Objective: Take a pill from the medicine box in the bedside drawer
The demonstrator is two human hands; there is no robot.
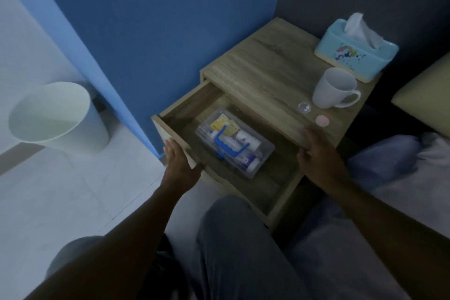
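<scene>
The wooden bedside drawer (263,192) stands pulled out from the bedside table (267,73). Inside it lies a clear plastic medicine box (265,151) with a blue handle, holding small bottles and packets; its lid looks closed. My left hand (179,165) presses flat against the drawer's front panel at its left corner. My right hand (316,151) rests on the table's front edge above the drawer's right side, fingers curled over the edge. Neither hand touches the medicine box.
On the table top stand a white mug (333,87), a light blue tissue box (356,51), a small clear dome (304,107) and a pink round lid (322,120). A white waste bin (58,117) stands on the floor at left. My knees are below the drawer.
</scene>
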